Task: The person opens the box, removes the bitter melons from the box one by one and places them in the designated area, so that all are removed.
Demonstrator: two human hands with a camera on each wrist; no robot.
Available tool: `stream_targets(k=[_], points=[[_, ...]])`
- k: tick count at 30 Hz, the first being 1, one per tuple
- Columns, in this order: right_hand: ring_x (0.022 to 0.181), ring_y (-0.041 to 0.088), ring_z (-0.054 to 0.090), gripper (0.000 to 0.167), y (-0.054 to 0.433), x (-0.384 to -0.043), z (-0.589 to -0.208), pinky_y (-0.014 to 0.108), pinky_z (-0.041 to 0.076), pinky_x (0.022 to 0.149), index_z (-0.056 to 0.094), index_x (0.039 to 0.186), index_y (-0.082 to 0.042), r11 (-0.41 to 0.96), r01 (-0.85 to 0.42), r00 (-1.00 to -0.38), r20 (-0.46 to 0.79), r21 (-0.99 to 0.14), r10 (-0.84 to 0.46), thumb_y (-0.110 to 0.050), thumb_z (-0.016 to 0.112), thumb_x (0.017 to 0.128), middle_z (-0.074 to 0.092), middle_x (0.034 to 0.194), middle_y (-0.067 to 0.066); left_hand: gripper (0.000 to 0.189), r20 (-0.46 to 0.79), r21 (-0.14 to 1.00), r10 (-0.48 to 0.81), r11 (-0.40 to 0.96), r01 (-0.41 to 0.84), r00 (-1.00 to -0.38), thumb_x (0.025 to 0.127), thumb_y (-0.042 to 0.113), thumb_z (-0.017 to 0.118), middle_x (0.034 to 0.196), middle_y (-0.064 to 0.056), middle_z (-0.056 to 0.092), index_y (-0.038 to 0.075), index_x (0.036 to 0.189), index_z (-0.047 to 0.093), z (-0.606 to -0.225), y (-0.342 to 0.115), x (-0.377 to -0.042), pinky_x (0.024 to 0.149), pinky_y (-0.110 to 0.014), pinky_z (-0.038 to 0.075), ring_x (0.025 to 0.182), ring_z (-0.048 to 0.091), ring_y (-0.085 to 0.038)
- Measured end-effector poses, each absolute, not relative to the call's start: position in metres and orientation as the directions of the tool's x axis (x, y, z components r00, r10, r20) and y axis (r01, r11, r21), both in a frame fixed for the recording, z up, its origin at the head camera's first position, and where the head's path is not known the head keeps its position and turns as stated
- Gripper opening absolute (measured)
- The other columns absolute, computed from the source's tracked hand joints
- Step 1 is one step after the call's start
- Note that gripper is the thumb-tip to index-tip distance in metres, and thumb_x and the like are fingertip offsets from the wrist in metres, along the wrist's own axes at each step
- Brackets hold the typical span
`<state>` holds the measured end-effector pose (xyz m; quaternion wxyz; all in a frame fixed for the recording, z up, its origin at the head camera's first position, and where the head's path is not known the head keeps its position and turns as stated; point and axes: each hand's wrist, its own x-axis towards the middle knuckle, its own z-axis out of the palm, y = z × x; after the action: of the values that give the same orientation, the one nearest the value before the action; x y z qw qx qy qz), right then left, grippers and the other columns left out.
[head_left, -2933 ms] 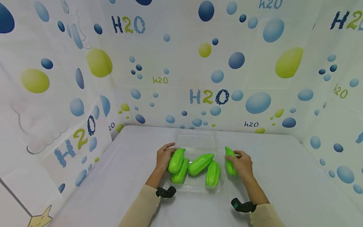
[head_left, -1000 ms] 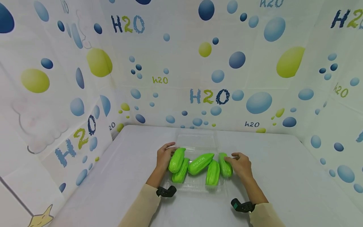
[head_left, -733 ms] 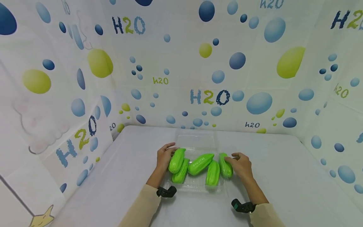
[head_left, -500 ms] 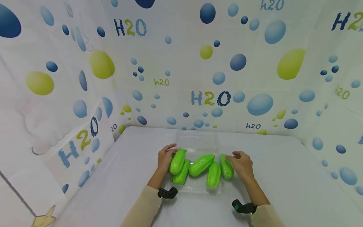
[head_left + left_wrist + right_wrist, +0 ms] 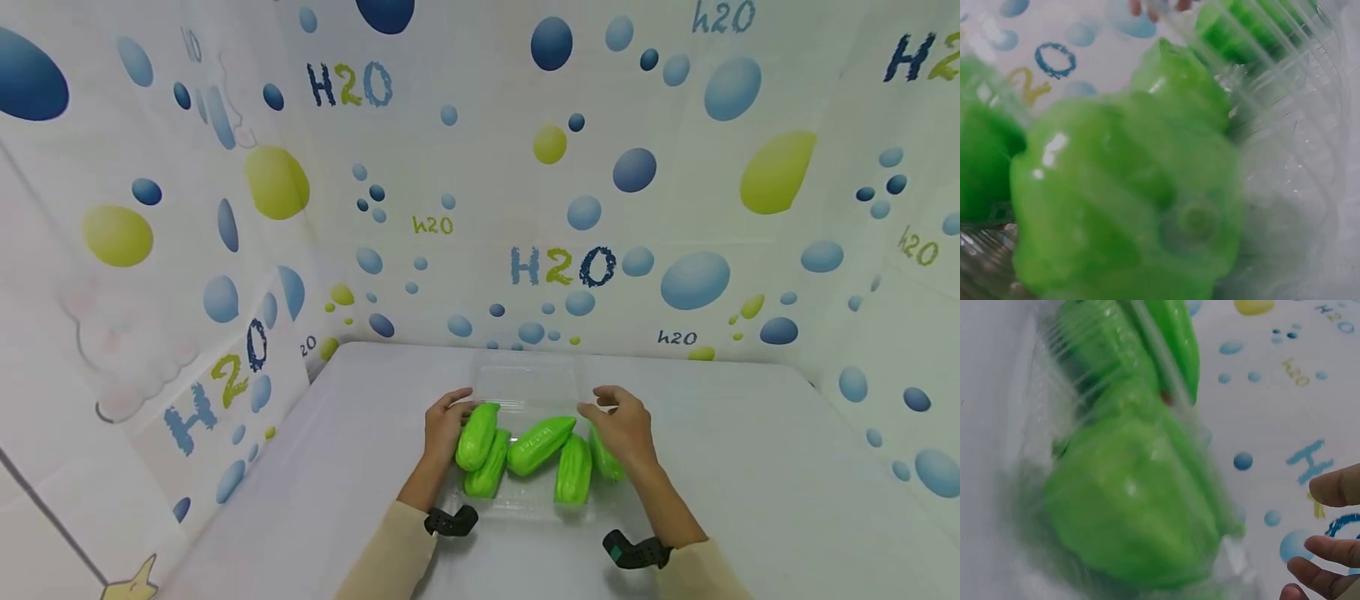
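Observation:
Several bright green, glossy, ridged gourds lie in a clear plastic container [image 5: 517, 510] in the head view. My left hand [image 5: 444, 429] is at the container's left side, its fingers partly hidden behind the upper left gourd [image 5: 477, 437]; whether they grip the rim I cannot tell. At the right side, a gourd [image 5: 607, 462] stands partly hidden behind my right hand [image 5: 624, 425], whose fingers are spread apart and hold nothing. A slanting gourd [image 5: 542, 446] lies in the middle. The right wrist view shows a gourd [image 5: 1132, 500] behind the clear wall, with bare fingertips off to the right.
The container's open lid [image 5: 525, 382] lies flat behind it on the white table [image 5: 360, 467]. A white sheet [image 5: 480, 158] printed with blue and green spots hangs behind and on both sides. Each wrist wears a black camera [image 5: 452, 522].
My right hand brought the rightmost gourd leftward to the container's right side, let go of it, and shifted up and left off it. My left hand stays at the left side.

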<state>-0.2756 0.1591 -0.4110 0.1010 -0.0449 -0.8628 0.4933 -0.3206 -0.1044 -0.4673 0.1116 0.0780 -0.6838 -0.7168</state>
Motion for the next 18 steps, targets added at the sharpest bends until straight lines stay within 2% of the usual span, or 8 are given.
stream_targets(k=[3,9,13,18], points=[[0.117,0.036,0.056,0.049,0.148,-0.275,-0.404,0.051,0.051,0.095,0.061,0.133,-0.001,0.524,-0.057,-0.981,0.145,-0.85,0.128,-0.031,0.069,0.094,0.063,0.128,0.02,0.035,0.041,0.997,-0.268,-0.046,0.055,-0.963,0.093,0.009,0.058,0.094,-0.009,0.077,-0.004,0.125,0.068,-0.468,-0.104,-0.319,0.064,-0.02,0.054,0.071,0.066,-0.008],[0.106,0.031,0.063,0.043,0.124,-0.274,-0.397,0.047,0.056,0.086,0.065,0.127,-0.001,0.557,-0.133,-0.982,0.185,-0.82,0.038,-0.027,0.07,0.093,0.068,0.115,0.015,0.038,0.063,0.994,-0.254,-0.076,0.085,-0.965,0.097,0.005,0.045,0.106,-0.02,0.075,-0.007,0.126,0.066,-0.468,-0.103,-0.318,0.065,-0.018,0.054,0.07,0.067,-0.007],[0.104,0.03,0.065,0.039,0.102,-0.275,-0.396,0.046,0.057,0.082,0.066,0.122,-0.001,0.556,-0.168,-0.981,0.193,-0.814,-0.013,-0.026,0.07,0.093,0.07,0.11,0.014,0.04,0.078,0.992,-0.257,-0.074,0.1,-0.963,0.098,0.004,0.04,0.105,-0.021,0.075,-0.007,0.125,0.067,-0.468,-0.104,-0.318,0.066,-0.018,0.054,0.072,0.069,-0.008],[0.101,0.031,0.067,0.038,0.075,-0.275,-0.399,0.046,0.058,0.079,0.067,0.121,-0.002,0.567,-0.198,-0.979,0.19,-0.799,-0.075,-0.027,0.069,0.093,0.07,0.112,0.017,0.043,0.066,0.992,-0.252,-0.084,0.09,-0.965,0.097,0.003,0.037,0.106,-0.021,0.075,-0.007,0.127,0.066,-0.469,-0.105,-0.317,0.069,-0.019,0.055,0.075,0.07,-0.011]])
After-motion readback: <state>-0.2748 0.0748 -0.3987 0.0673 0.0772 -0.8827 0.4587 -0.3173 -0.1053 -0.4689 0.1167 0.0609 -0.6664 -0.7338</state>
